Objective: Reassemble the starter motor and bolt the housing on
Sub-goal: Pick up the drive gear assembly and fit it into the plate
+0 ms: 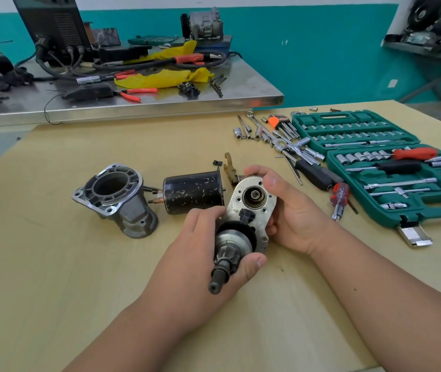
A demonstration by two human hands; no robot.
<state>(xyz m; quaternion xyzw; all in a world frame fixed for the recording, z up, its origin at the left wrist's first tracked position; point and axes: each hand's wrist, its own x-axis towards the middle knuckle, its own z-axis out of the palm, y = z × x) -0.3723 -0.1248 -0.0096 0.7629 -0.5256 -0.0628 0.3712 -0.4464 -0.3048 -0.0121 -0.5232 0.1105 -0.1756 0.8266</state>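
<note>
Housing (117, 200) lies leftward, nearest the left hand (197, 251), which grips the pinion shaft (219, 276). Right hand (291, 213) clamps the mounting plate (236, 205).

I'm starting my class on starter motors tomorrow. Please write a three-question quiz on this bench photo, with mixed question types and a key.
1. True or false: the grey housing is already bolted onto the plate assembly.
2. Which hand grips the pinion shaft?
3. The open socket set lies: A) left of the housing, B) right of it, C) on the floor.

Key: 1 false; 2 left hand; 3 B.
</note>
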